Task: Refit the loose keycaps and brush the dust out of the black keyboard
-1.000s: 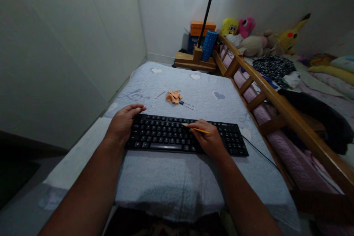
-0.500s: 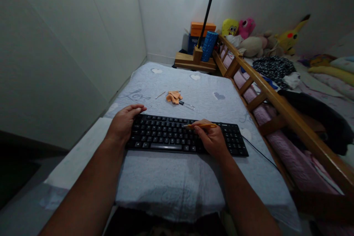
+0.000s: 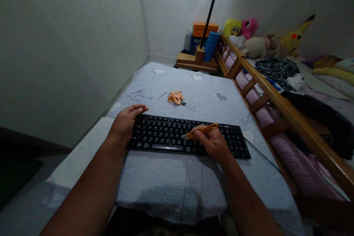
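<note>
Head view, left hand (image 3: 125,123) gripping keyboard (image 3: 166,134), right hand (image 3: 209,139) holding orange brush (image 3: 203,130)

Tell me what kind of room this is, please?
Probably a bedroom! There's what looks like a bed with a wooden rail, soft toys piled at its far end, and a heart-patterned cover under the keyboard.

Bare left hand (image 3: 125,122), bare right hand (image 3: 211,141), uncovered forearms (image 3: 95,169), dark clothing (image 3: 163,225)
</note>
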Motion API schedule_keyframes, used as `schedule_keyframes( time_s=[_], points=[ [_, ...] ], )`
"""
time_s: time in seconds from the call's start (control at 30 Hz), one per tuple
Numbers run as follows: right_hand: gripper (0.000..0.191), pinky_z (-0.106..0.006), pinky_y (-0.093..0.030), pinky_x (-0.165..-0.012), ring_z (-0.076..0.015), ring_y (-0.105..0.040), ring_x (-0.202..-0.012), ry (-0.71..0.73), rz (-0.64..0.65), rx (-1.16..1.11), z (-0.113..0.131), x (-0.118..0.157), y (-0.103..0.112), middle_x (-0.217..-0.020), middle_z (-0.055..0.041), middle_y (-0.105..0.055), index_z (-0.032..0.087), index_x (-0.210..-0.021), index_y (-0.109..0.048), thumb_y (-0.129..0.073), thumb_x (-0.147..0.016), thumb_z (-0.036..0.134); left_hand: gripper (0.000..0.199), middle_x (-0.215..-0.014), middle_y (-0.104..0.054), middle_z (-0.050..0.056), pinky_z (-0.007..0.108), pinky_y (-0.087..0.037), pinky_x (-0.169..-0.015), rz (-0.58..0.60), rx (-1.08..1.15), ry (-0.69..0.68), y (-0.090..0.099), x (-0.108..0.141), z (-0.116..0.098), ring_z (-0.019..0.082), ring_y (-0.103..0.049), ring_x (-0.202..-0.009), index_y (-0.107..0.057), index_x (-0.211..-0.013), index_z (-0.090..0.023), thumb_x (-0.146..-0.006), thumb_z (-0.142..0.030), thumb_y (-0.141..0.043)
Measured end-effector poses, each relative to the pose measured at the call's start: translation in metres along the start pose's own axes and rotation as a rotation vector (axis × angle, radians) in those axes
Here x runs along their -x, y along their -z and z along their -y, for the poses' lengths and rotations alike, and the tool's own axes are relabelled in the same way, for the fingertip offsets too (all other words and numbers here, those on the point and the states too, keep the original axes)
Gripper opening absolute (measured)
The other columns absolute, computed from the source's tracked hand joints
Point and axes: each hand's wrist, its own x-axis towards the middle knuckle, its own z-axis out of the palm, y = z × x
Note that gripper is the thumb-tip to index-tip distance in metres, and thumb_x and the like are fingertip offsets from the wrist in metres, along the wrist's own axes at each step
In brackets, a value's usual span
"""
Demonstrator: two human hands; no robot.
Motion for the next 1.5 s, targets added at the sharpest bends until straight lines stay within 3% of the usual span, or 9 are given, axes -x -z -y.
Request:
schedule_keyframes(
  time_s=[0.17, 0.3, 0.5, 0.63, 0.77, 0.9, 1.03, 1.23, 1.5],
  points=[
    [0.019, -0.033, -0.053, -0.077, -0.018, -0.068, -0.081, 0.115, -0.123, 0.123, -0.005, -0.004, -0.003, -0.089, -0.0046, -0.073, 0.022, -0.101, -0.073, -0.055, -0.098, 0.026, 0.027, -0.091, -0.077, 0.006, 0.034, -0.05, -0.088, -0.002, 0.009, 0.008, 0.0, 0.0, 0.001, 0.024, -0.068, -0.096, -0.074, -0.085, -0.019, -0.061, -0.031, -0.077],
    [0.022, -0.032, -0.053, -0.076, -0.0187, -0.068, -0.085, 0.191, -0.112, 0.218, -0.009, -0.007, -0.009, -0.092, -0.0064, -0.073, 0.023, -0.104, -0.074, -0.053, -0.099, 0.023, 0.026, -0.09, -0.077, 0.005, 0.034, -0.049, -0.088, -0.005, 0.005, 0.008, 0.0, 0.0, 0.0, 0.023, -0.068, -0.095, -0.074, -0.085, -0.019, -0.062, -0.031, -0.076],
    [0.018, -0.03, -0.052, -0.074, -0.0171, -0.067, -0.081, 0.19, 0.037, 0.164, -0.002, -0.004, -0.008, -0.088, -0.0062, -0.072, 0.02, -0.097, -0.073, -0.055, -0.098, 0.022, 0.026, -0.089, -0.077, 0.006, 0.035, -0.05, -0.087, -0.01, 0.002, 0.011, -0.002, 0.003, -0.003, 0.024, -0.068, -0.095, -0.073, -0.083, -0.019, -0.061, -0.031, -0.076],
    [0.018, -0.029, -0.051, -0.073, -0.015, -0.065, -0.077, 0.103, 0.159, 0.051, 0.006, -0.001, -0.001, -0.085, -0.0035, -0.071, 0.02, -0.094, -0.073, -0.055, -0.096, 0.023, 0.025, -0.089, -0.077, 0.006, 0.035, -0.05, -0.086, -0.012, 0.016, 0.013, -0.001, 0.002, -0.001, 0.024, -0.068, -0.094, -0.073, -0.083, -0.019, -0.06, -0.03, -0.076],
    [0.018, -0.031, -0.052, -0.074, -0.016, -0.066, -0.079, 0.027, 0.065, -0.005, 0.004, -0.001, 0.0, -0.087, -0.0039, -0.072, 0.021, -0.095, -0.073, -0.055, -0.096, 0.026, 0.025, -0.09, -0.077, 0.005, 0.034, -0.049, -0.088, -0.004, 0.016, 0.009, -0.001, 0.0, 0.0, 0.023, -0.068, -0.096, -0.074, -0.084, -0.019, -0.062, -0.031, -0.077],
    [0.018, -0.034, -0.052, -0.08, -0.0187, -0.068, -0.086, 0.079, -0.06, 0.119, -0.004, -0.003, -0.003, -0.091, -0.0062, -0.072, 0.022, -0.098, -0.074, -0.056, -0.097, 0.025, 0.025, -0.091, -0.077, 0.006, 0.033, -0.049, -0.089, 0.0, 0.004, 0.005, 0.0, 0.0, 0.0, 0.023, -0.068, -0.096, -0.074, -0.084, -0.019, -0.062, -0.031, -0.077],
    [0.018, -0.032, -0.052, -0.077, -0.0179, -0.067, -0.083, 0.111, 0.007, 0.175, -0.002, -0.004, -0.002, -0.089, -0.006, -0.072, 0.021, -0.096, -0.073, -0.055, -0.097, 0.024, 0.026, -0.091, -0.077, 0.006, 0.032, -0.049, -0.086, -0.004, 0.007, 0.014, 0.0, 0.001, 0.0, 0.022, -0.068, -0.095, -0.073, -0.084, -0.019, -0.062, -0.031, -0.076],
    [0.019, -0.029, -0.05, -0.071, -0.0142, -0.063, -0.073, 0.074, 0.167, 0.037, 0.009, 0.0, 0.003, -0.083, -0.0028, -0.071, 0.02, -0.089, -0.071, -0.055, -0.096, 0.027, 0.025, -0.089, -0.076, 0.005, 0.03, -0.049, -0.082, -0.005, 0.018, 0.024, 0.0, -0.001, 0.001, 0.02, -0.067, -0.091, -0.073, -0.084, -0.019, -0.062, -0.03, -0.076],
    [0.018, -0.031, -0.05, -0.073, -0.0165, -0.063, -0.079, 0.137, 0.078, 0.132, 0.006, -0.002, -0.003, -0.087, -0.0048, -0.07, 0.022, -0.096, -0.073, -0.055, -0.096, 0.023, 0.023, -0.087, -0.075, 0.006, 0.032, -0.05, -0.083, 0.009, 0.042, 0.011, -0.001, 0.001, -0.001, 0.021, -0.068, -0.09, -0.071, -0.082, -0.018, -0.061, -0.027, -0.075]
  ],
)
